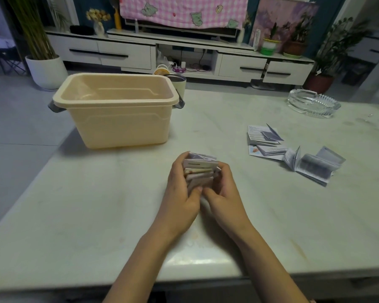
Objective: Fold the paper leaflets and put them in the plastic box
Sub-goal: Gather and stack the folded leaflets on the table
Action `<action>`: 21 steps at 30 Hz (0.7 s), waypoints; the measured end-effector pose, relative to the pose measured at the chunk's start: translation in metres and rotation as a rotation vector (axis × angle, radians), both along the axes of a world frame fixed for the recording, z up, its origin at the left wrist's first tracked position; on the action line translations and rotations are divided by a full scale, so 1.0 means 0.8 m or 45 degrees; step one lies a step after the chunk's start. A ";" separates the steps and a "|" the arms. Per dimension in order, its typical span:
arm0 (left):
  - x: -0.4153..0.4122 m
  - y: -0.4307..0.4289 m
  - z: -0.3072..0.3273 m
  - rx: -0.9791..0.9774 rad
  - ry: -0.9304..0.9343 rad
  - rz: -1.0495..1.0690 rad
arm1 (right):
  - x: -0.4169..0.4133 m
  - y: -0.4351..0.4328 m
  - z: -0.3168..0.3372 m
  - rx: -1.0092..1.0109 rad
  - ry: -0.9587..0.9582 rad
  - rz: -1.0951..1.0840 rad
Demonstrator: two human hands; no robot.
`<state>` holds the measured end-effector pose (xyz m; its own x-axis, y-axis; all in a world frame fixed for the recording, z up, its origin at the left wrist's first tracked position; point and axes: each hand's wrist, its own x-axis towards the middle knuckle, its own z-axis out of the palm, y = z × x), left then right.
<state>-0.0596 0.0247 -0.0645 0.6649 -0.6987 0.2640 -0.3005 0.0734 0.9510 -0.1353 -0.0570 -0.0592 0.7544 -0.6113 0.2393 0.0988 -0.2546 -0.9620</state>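
white, pleated leaflet [200, 169] is gripped between both hands, creases stacked.

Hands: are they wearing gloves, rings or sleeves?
No. The left hand and right hand are bare, with no gloves, rings or watch that I can see. The left forearm and right forearm are bare too; no sleeves show.

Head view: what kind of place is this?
Most likely a home living room: a low white TV cabinet with drawers runs along the far wall, a potted plant stands beside it, and a glass ashtray sits on the pale table.
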 end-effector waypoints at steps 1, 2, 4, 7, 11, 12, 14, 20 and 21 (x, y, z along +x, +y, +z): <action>0.000 0.000 -0.001 0.004 0.052 -0.026 | 0.000 0.002 0.001 -0.011 0.036 0.034; 0.001 -0.001 -0.001 0.010 0.114 -0.041 | 0.002 0.003 0.000 -0.003 0.062 0.076; 0.003 -0.002 0.003 -0.011 0.263 -0.060 | 0.004 0.004 0.001 0.101 0.051 0.160; 0.006 -0.004 0.004 -0.051 0.331 -0.045 | 0.007 0.005 0.003 0.268 0.047 0.203; 0.002 -0.003 0.003 0.157 0.132 0.110 | 0.011 0.006 0.000 0.281 0.065 0.181; 0.000 -0.002 0.005 0.154 0.113 0.124 | 0.012 0.006 -0.001 0.276 0.062 0.174; -0.004 -0.002 0.006 0.151 0.111 0.129 | 0.013 0.008 -0.004 0.211 0.079 0.167; -0.005 0.000 0.006 0.132 0.056 0.100 | 0.017 0.013 -0.009 -0.090 0.173 0.175; -0.004 0.001 0.007 0.094 0.058 0.140 | 0.017 0.012 -0.010 -0.135 0.175 0.135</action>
